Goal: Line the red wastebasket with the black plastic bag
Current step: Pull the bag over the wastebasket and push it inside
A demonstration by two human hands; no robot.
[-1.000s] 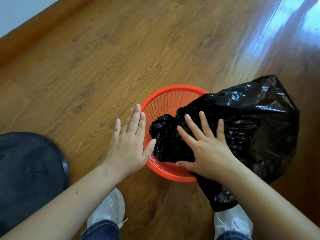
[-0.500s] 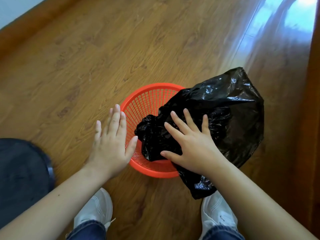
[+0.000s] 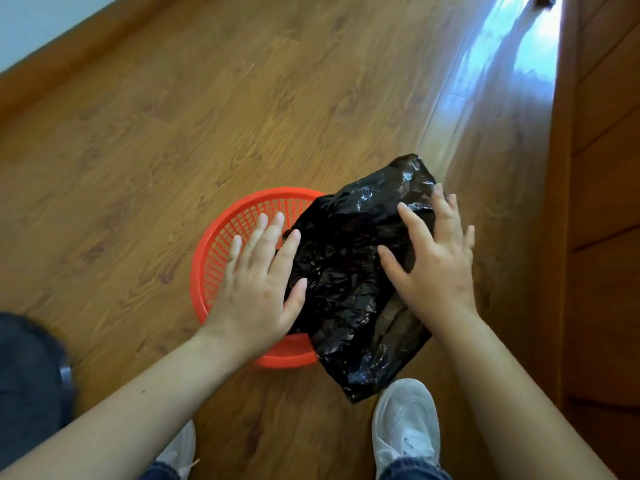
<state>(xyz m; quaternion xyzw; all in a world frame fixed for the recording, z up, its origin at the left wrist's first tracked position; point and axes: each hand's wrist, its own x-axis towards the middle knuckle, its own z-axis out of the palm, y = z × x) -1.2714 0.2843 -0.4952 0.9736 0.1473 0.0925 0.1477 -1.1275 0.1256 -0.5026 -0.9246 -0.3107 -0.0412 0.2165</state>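
Nearest, the left hand (image 3: 258,282) lies flat, fingers spread, over the round red mesh plastic wastebasket (image 3: 221,244) on the wood floor. The right hand (image 3: 434,263), fingers splayed, presses the crumpled black plastic bag (image 3: 346,265) draped across its right rim. Its mouth should probably be found and opened first.

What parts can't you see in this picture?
All in the head view:
- Bottom of the red mesh plastic wastebasket: hidden by the crumpled black plastic bag and the left hand.
- Bag's opening: cannot be made out among the folds, partly under the right hand.
- Dark round object at left: blurred, cut off by the edge.
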